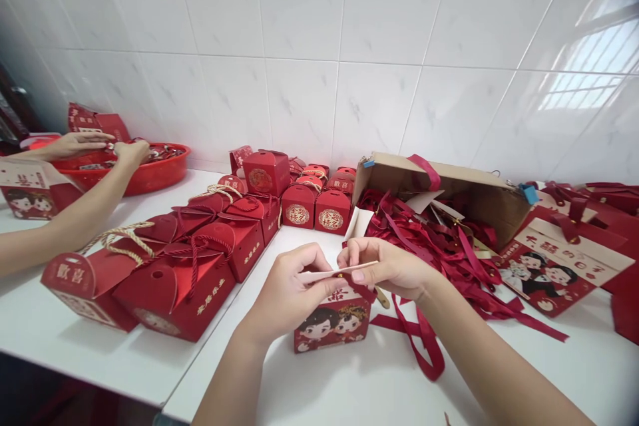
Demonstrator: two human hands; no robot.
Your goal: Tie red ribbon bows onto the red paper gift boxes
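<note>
In front of me stands a small red and cream gift box (332,329) with two cartoon figures on its face. My left hand (292,293) pinches the cream top flap on its left side, thumb in front and fingers behind. On the right side of that flap, my right hand (387,269) is closed with thumb and fingertips together. A small gold fastener shows at the flap between the hands; what lies under the right fingertips is partly hidden. A dark red ribbon (429,359) lies on the table just right of the box.
A cardboard box (449,176) spills dark red ribbons (424,246) behind my right hand. Finished-looking gift bags (554,266) stand at right. Several red boxes with rope handles (184,279) fill the left. Another person's hands (110,146) reach over a red basin (164,170).
</note>
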